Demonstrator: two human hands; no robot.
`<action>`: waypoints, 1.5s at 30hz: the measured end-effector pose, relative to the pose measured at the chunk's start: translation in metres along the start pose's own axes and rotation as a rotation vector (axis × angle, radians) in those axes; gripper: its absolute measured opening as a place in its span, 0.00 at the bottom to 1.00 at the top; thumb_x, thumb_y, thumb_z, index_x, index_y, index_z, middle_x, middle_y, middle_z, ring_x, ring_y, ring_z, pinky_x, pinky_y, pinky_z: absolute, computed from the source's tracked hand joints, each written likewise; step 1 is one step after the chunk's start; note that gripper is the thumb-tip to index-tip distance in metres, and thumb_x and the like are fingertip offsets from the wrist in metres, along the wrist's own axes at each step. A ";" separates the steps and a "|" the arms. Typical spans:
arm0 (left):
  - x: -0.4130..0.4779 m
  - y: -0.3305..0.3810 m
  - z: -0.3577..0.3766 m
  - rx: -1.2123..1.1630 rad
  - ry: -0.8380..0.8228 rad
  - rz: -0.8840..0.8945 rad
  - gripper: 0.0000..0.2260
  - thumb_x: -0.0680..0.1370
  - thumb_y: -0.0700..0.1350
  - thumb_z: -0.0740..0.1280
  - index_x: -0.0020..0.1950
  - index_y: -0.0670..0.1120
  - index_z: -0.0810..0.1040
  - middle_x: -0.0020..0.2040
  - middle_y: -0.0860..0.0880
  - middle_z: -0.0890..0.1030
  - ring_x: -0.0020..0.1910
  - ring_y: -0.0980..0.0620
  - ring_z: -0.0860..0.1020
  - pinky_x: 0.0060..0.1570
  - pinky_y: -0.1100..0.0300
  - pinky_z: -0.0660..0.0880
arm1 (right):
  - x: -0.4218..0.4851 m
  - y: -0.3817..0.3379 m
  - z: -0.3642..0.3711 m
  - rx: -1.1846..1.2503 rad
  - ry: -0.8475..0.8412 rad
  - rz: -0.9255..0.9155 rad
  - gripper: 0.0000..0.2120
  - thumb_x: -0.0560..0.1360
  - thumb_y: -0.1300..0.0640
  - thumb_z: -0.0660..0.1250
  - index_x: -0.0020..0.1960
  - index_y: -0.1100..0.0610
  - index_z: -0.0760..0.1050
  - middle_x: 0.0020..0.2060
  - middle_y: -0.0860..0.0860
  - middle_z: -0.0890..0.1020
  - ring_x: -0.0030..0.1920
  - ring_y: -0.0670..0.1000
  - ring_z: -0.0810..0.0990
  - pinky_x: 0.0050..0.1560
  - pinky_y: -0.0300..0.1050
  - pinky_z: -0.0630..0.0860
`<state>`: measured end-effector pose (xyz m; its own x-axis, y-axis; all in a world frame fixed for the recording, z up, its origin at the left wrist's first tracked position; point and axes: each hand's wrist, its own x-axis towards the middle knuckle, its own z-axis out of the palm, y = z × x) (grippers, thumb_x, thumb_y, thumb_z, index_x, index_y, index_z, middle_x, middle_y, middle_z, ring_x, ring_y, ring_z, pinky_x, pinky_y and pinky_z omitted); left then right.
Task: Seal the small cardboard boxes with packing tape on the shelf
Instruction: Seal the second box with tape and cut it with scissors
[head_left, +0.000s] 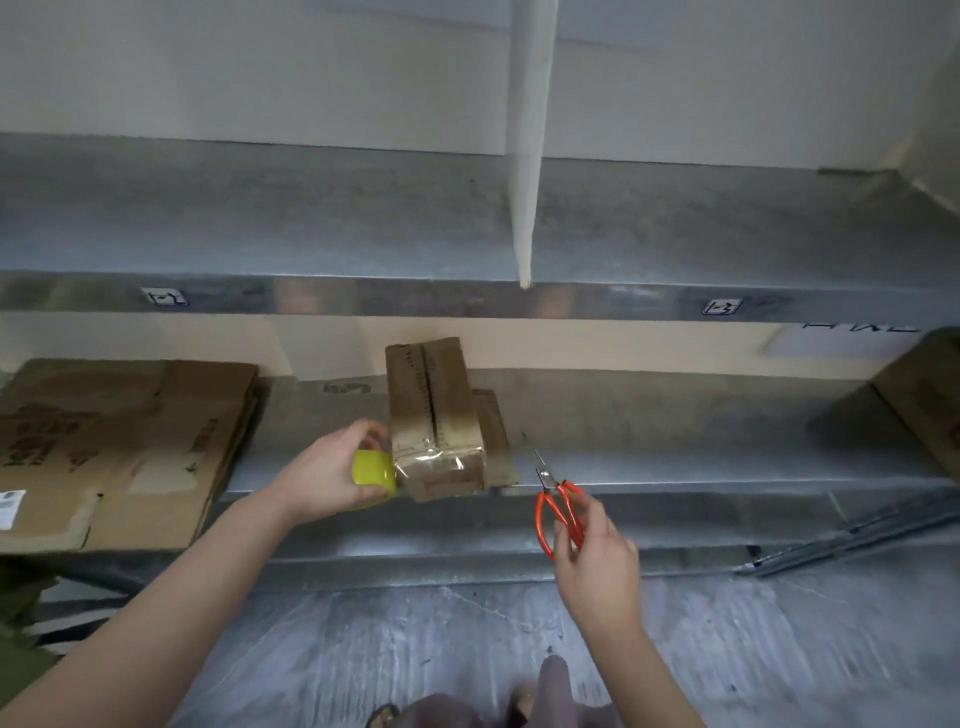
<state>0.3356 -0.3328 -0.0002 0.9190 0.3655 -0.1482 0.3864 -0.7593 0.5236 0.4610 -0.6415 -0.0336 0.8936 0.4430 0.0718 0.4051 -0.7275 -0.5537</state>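
A yellow tape roll (372, 475) is gripped by the left hand (324, 480), just beside the small box (435, 410) at the shelf (675, 415) edge. Orange scissors (557, 506) are held by the right hand (597, 553). The tape should be kept tight and cut close to the roll. Flat cardboard (119, 441) is piled well to the left.

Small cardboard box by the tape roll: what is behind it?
A second cardboard piece pokes out behind the small cardboard box, on its right. Most of it is covered, so whether it is a sealed box cannot be seen.
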 end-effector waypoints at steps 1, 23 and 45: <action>0.000 -0.001 -0.001 0.002 -0.017 0.020 0.29 0.67 0.49 0.78 0.63 0.49 0.70 0.55 0.54 0.76 0.56 0.53 0.74 0.52 0.64 0.66 | -0.011 -0.011 0.003 0.028 0.016 -0.005 0.19 0.76 0.54 0.68 0.66 0.52 0.72 0.51 0.47 0.84 0.48 0.53 0.83 0.51 0.48 0.71; -0.001 -0.012 -0.013 0.045 -0.044 0.074 0.25 0.67 0.50 0.76 0.63 0.50 0.74 0.60 0.50 0.78 0.60 0.49 0.75 0.59 0.58 0.70 | -0.014 -0.102 0.052 -0.129 0.045 0.057 0.12 0.78 0.44 0.63 0.62 0.39 0.73 0.50 0.42 0.84 0.44 0.52 0.84 0.40 0.44 0.74; -0.012 -0.026 -0.015 0.050 -0.030 -0.009 0.21 0.68 0.55 0.75 0.54 0.54 0.70 0.54 0.49 0.78 0.51 0.49 0.75 0.47 0.58 0.73 | -0.082 -0.108 0.063 0.106 -0.274 0.148 0.21 0.67 0.28 0.57 0.54 0.36 0.63 0.41 0.38 0.80 0.42 0.40 0.79 0.41 0.40 0.75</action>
<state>0.3139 -0.3092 0.0007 0.9170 0.3570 -0.1780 0.3976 -0.7821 0.4798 0.3317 -0.5670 -0.0319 0.8502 0.4715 -0.2342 0.2395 -0.7426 -0.6255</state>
